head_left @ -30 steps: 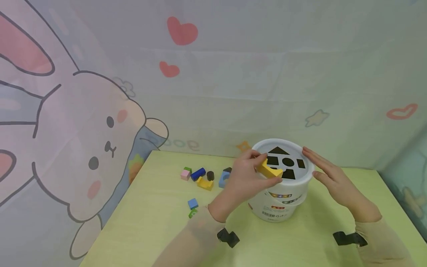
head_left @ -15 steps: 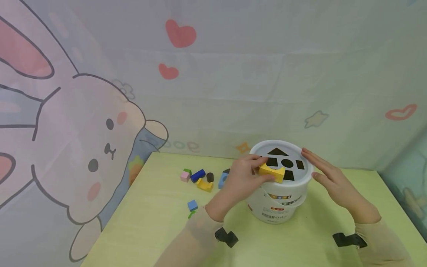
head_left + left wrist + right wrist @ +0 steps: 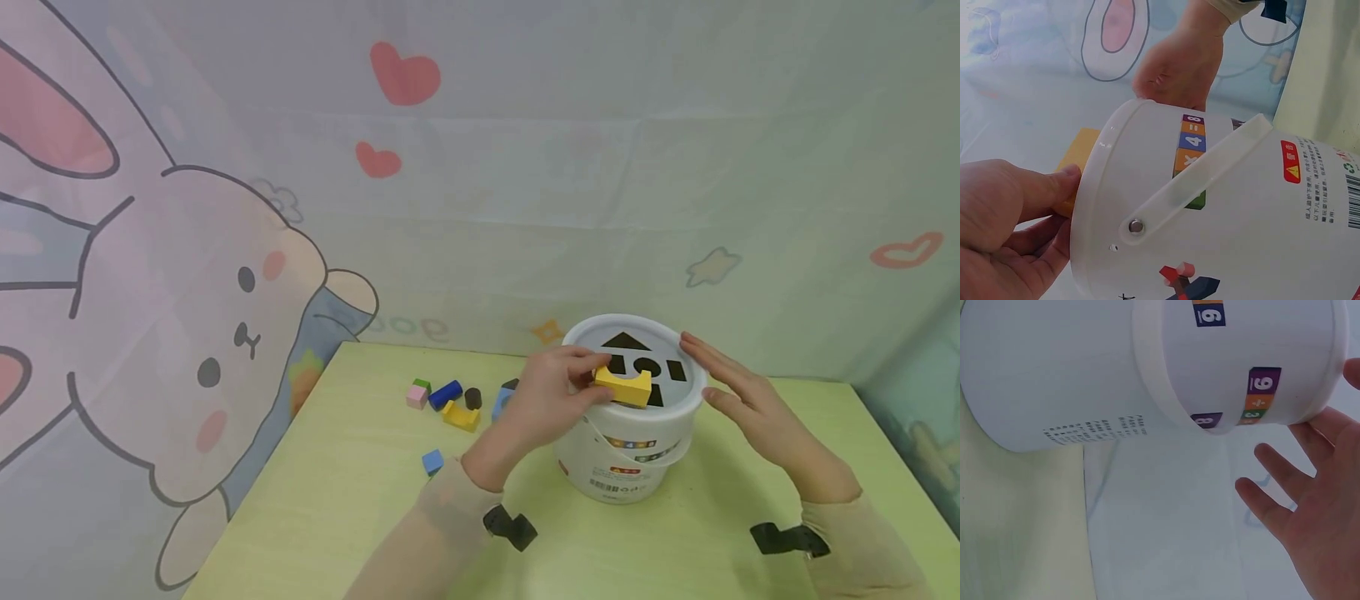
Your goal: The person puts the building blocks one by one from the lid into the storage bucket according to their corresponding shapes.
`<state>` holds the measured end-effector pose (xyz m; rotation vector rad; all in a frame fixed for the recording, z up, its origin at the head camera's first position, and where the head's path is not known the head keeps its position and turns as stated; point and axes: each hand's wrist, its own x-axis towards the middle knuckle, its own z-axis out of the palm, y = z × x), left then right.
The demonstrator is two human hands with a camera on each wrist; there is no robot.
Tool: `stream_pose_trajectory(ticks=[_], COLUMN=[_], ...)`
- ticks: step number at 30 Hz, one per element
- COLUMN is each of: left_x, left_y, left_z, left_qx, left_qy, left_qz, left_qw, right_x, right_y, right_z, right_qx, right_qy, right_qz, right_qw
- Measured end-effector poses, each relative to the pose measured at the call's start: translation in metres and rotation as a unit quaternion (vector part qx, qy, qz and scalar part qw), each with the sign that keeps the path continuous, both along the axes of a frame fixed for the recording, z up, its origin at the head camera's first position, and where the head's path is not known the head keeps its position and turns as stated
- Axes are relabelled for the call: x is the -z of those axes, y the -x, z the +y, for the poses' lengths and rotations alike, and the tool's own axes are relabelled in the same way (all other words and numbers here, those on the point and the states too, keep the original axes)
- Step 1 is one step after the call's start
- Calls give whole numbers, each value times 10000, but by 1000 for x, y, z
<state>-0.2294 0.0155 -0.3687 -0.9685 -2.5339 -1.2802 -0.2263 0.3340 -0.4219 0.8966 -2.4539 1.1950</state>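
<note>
Clock bearings as seen in the head view, lid as dial centre.

Sleeves: one pair, pale (image 3: 420,542), each with a black wrist mount (image 3: 510,527).
Left hand (image 3: 551,396): at half past eight; thumb and fingers pinch the yellow notched block.
Right hand (image 3: 750,408): at four o'clock; fingers extended, tips touching the lid rim at three, gripping nothing.
Yellow notched block (image 3: 626,390): over the lid's seven o'clock edge, notch upward; contact with the lid cannot be told.
Bucket (image 3: 622,482): white, upright on the green table (image 3: 322,508), with a hinged handle (image 3: 1197,181).
Lid (image 3: 663,340): white; triangular cutout at twelve, round near centre, rectangular at three.
Blue cube (image 3: 432,461): at eight o'clock.
Loose blocks, toward nine: second yellow block (image 3: 461,417), pink block (image 3: 417,396), dark blue cylinder (image 3: 446,395), short dark cylinder (image 3: 472,398); light blue block (image 3: 500,405), partly hidden.
Backdrop (image 3: 525,208): pale, printed with a rabbit (image 3: 187,333) and hearts (image 3: 406,75).
</note>
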Motion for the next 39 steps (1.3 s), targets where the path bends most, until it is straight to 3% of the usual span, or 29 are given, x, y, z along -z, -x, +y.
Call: stream_pose_trajectory(ticks=[5, 9, 12, 16, 21, 28, 39], left_x=[-3, -4, -5, -4, -3, -5, -5], left_y=[3, 5, 5, 5, 5, 4, 5], left_z=[2, 3, 3, 4, 6, 10, 18], left_qx=[99, 174, 212, 216, 236, 219, 211], left_qy=[69, 42, 21, 59, 90, 252, 496], left_qz=[150, 141, 53, 10, -77, -116, -210], left_qw=[9998, 9997, 9998, 9997, 9997, 9994, 9983], right_x=[-17, -39, -54, -71, -87, -96, -90], right_y=[7, 17, 23, 28, 33, 34, 32], right_z=[10, 16, 16, 12, 1, -2, 3], right_qx=[-152, -180, -201, -218, -91, 174, 183], right_qy=[-236, -835, -1286, -1513, -1900, -2151, -1953], right_qz=[-621, -942, -1408, -2148, -2448, -2609, -2800], right_qw=[9977, 9919, 9814, 9646, 9507, 9410, 9397])
